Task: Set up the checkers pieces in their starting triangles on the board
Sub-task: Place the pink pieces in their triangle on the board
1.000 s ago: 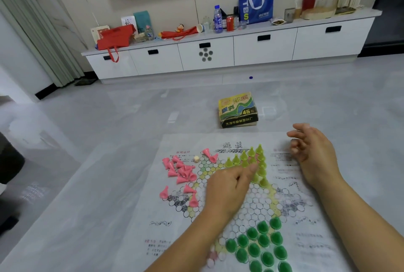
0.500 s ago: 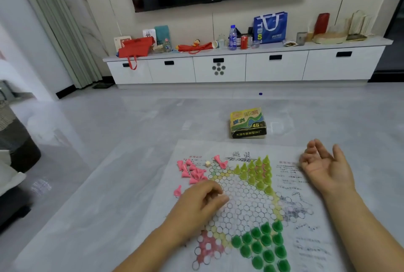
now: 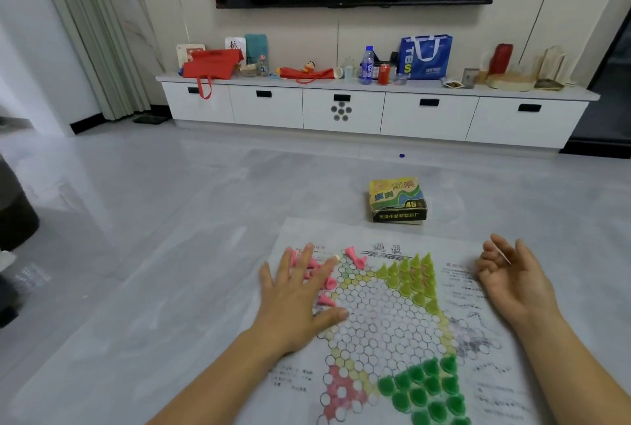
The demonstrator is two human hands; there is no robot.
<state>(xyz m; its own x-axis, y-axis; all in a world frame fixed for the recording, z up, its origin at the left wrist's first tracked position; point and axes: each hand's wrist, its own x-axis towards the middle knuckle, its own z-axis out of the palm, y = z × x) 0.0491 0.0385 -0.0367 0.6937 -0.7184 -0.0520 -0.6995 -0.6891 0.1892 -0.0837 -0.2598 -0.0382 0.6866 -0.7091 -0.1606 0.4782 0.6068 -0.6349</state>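
Note:
A paper checkers board (image 3: 379, 325) lies flat on the grey floor. My left hand (image 3: 297, 295) is spread flat, fingers straight, over a loose heap of pink cone pieces (image 3: 329, 283) at the board's far left; several pink cones are hidden under it. Two pink cones (image 3: 355, 255) lie tipped just beyond the fingertips. Light green cones (image 3: 413, 279) fill the far right triangle. Dark green pieces (image 3: 425, 390) fill the near triangle. My right hand (image 3: 512, 279) rests palm up on the board's right margin, fingers loosely curled, holding nothing.
The game's yellow-green box (image 3: 397, 201) stands on the floor just beyond the board. A long white cabinet (image 3: 341, 110) with bags and bottles runs along the far wall under a television. A dark object (image 3: 15, 216) sits at the left edge.
My left hand has moved from the light green triangle leftward to the pink heap and spread flat over it. My right hand turned palm up. The camera has tilted upward.

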